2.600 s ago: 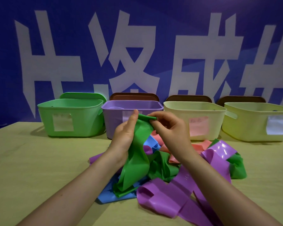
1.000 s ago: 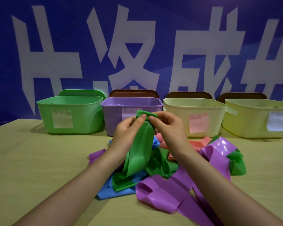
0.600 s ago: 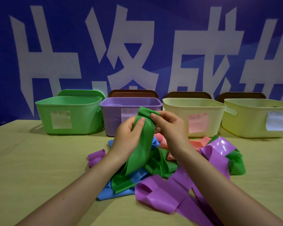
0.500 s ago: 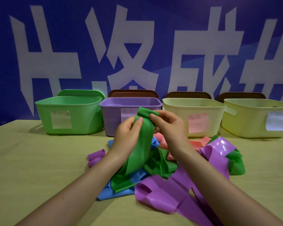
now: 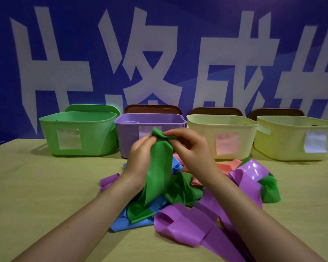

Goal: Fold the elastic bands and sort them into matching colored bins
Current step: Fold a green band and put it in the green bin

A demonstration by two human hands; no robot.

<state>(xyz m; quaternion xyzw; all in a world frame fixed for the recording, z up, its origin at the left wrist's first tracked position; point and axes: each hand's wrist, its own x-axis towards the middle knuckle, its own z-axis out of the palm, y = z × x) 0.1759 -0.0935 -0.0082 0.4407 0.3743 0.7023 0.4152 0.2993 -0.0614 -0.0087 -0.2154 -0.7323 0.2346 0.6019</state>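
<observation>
**First green band in hand, sorting barely begun**

At the centre of the frame the left hand and the right hand each have their grip clamped on the top end of a long flat green elastic band. Thumb and fingertips pinch it just in front of the purple bin. The upper edge is bunched and turned over between the two hands, while the rest hangs down to the pile. I judge the fold to be only starting: the band is held near full length and no neat packet has formed.

Much is left. On the pale yellow-green desk, in the lower middle of the frame, lies a loose tangle: wide glossy purple bands, a flat blue band under the green one, salmon-pink bands further back, and more crumpled green bands at the right of the heap. None of these looks folded.

Four open plastic bins stand in a row across the middle of the frame. From the left come a green bin, a purple bin, a cream bin with a pink label and a yellow-green bin with a white label. The purple bin seems to hold something pale purple near its back wall, though I cannot tell what. The other interiors are mostly hidden from this angle, and no bands show in them.
</observation>
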